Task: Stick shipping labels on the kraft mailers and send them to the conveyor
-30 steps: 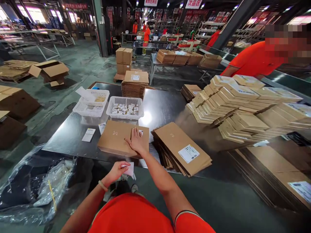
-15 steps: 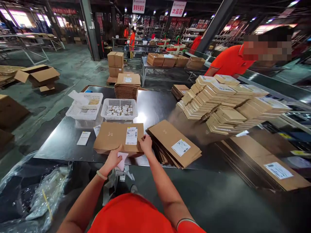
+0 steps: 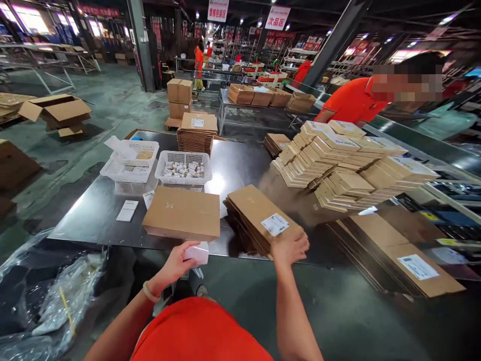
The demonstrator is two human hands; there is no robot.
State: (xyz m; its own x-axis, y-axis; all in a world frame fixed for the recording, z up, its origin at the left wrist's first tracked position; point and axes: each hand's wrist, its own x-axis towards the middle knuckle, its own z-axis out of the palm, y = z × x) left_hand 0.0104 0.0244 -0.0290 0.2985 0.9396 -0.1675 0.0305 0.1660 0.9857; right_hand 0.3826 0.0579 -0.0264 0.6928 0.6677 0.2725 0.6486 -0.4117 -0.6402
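My left hand (image 3: pixel 181 263) is closed, pinching a bent piece of white paper (image 3: pixel 198 252) between thumb and fingers in front of the table edge. Just beyond it lies a flat brown cardboard box (image 3: pixel 182 214), closed, with a small printed mark on its lid. My right hand (image 3: pixel 288 246) is at the near right end of a stack of flat cardboard boxes (image 3: pixel 250 200), its fingers apart. A white shipping label (image 3: pixel 275 224) shows on the stack's top piece, beside that hand. Whether the palm presses on the cardboard is hidden.
Two white plastic baskets (image 3: pixel 183 168) (image 3: pixel 131 161) stand behind the box, one with small white items. A white card pile (image 3: pixel 127 210) lies left. Many small cartons (image 3: pixel 334 155) are stacked at right, near a co-worker in orange (image 3: pixel 349 98). More flat cardboard (image 3: pixel 406 250) lies far right.
My right hand has left the box and moved right to the stack's end. The label no longer shows on the box lid. My left hand has drawn slightly toward me with the paper.
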